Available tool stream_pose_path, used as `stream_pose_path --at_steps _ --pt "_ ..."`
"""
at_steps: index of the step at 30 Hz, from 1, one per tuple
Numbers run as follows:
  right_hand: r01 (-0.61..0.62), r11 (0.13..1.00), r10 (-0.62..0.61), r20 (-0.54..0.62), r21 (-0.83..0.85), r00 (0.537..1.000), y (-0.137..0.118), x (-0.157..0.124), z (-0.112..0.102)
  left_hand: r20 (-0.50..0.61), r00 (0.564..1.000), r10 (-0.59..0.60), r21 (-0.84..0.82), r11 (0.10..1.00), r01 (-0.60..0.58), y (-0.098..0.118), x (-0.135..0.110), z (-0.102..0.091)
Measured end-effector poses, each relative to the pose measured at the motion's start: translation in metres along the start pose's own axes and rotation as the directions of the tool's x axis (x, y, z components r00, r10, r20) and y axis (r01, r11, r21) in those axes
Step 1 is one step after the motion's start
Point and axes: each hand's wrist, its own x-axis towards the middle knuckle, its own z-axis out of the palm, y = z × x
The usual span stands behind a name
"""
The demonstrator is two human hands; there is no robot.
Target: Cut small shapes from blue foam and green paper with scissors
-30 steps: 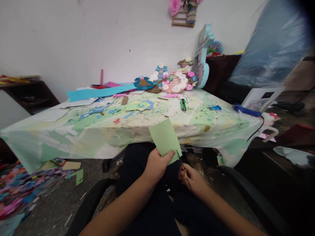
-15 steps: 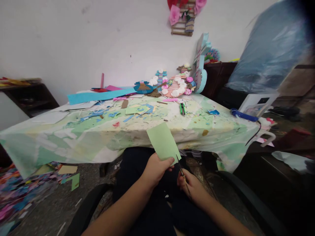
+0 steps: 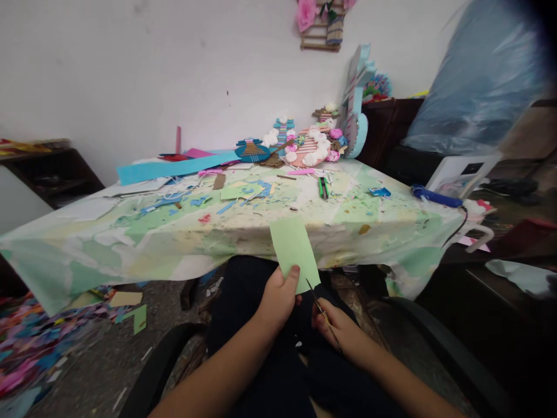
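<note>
A light green sheet of paper (image 3: 295,249) is pinched near its lower left corner by my left hand (image 3: 281,293), thumb on top. My right hand (image 3: 335,325) grips a pair of scissors (image 3: 321,310), with fingers wrapped round the handles. The scissor blades point up and left and lie at the paper's lower edge, close to its lower right corner. Both hands are above my lap, in front of the table edge. My fingers hide part of the scissor handles.
A table with a stained green and white cloth (image 3: 174,249) stands ahead. On it lie paper scraps (image 3: 256,190), a green-handled cutter (image 3: 322,188), a blue strip (image 3: 174,168) and a blue glue gun (image 3: 436,196). Coloured scraps (image 3: 39,342) cover the floor at left. Chair arms flank me.
The green paper has turned slightly more upright and shifted a little right. My left thumb now lies higher on it. The scissor blades have moved slightly left along the lower edge.
</note>
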Motion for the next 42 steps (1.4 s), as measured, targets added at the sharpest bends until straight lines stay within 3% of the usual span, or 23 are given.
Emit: stream_pose_path --at_steps 5,11,21,42 --pt "0.006 0.997 -0.005 -0.008 0.081 1.0 0.0 0.0 0.002 0.049 0.994 0.096 0.172 0.98 -0.104 -0.004 -0.005 -0.001" --pt "0.02 0.987 -0.019 -0.011 0.16 1.0 -0.002 0.001 0.002 0.103 0.989 0.103 0.18 0.976 -0.121 -0.006 -0.004 0.0" --pt "0.01 0.998 -0.009 -0.022 0.06 1.0 0.008 0.0 0.005 0.093 0.995 0.021 0.26 0.965 -0.045 -0.009 -0.001 0.0" --pt "-0.001 0.989 -0.009 -0.067 -0.146 0.998 0.013 0.004 0.006 0.146 0.989 0.03 0.284 0.956 -0.071 0.001 -0.002 -0.003"
